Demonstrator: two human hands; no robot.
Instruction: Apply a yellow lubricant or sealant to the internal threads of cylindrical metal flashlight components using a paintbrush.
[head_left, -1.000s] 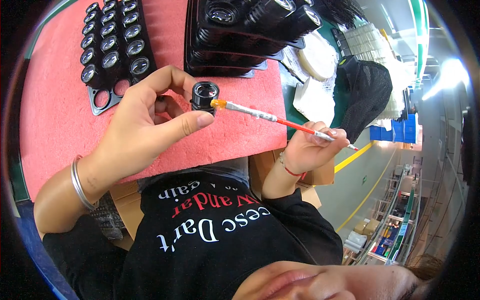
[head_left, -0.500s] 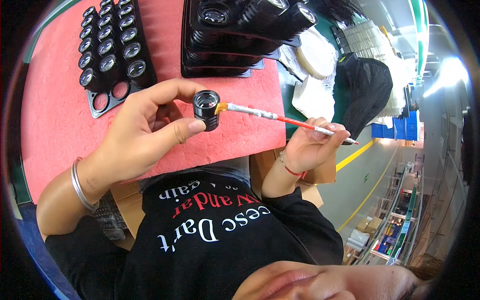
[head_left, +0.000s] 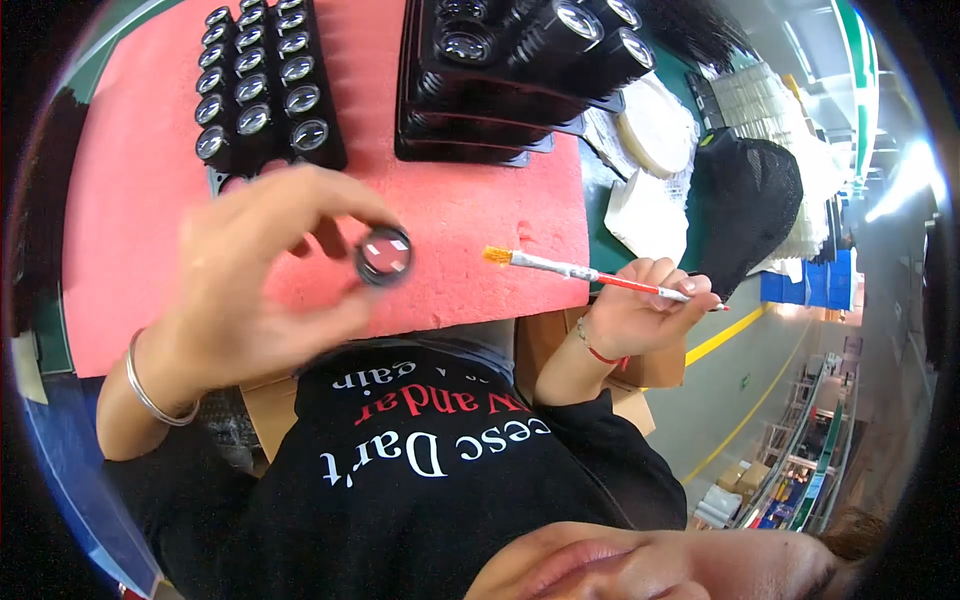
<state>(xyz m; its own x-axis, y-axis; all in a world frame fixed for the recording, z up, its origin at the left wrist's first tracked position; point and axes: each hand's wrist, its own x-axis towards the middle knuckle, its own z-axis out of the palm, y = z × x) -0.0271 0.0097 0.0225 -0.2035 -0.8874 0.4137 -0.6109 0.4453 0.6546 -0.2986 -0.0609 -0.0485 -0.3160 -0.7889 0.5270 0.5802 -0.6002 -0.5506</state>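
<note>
Between the thumb and fingers of my left hand (head_left: 265, 270) is a black cylindrical lens barrel (head_left: 384, 256), its glass end turned up and showing reflections. This hand is blurred by motion. My right hand (head_left: 650, 305) pinches the rear of a thin red-and-white paintbrush (head_left: 570, 270). Its yellowish bristles point left, apart from the barrel. Just beyond my left hand, a black tray (head_left: 325, 150) carries rows of similar lens barrels (head_left: 254, 119). Its near end is partly hidden by the hand.
A pink foam mat (head_left: 500, 210) covers the work surface. Stacked black trays (head_left: 470, 130) with more lens barrels stand at the back. To the right lie white cloths (head_left: 645, 215), a round cream-coloured roll (head_left: 655, 125) and a black mesh item (head_left: 755, 200). Cardboard boxes (head_left: 655, 358) sit below the mat edge.
My left hand has drawn the lens barrel away from the bristles, slightly left and nearer, and tilted its glass end. The brush now hangs free in my right hand. The whole view has shifted slightly.
</note>
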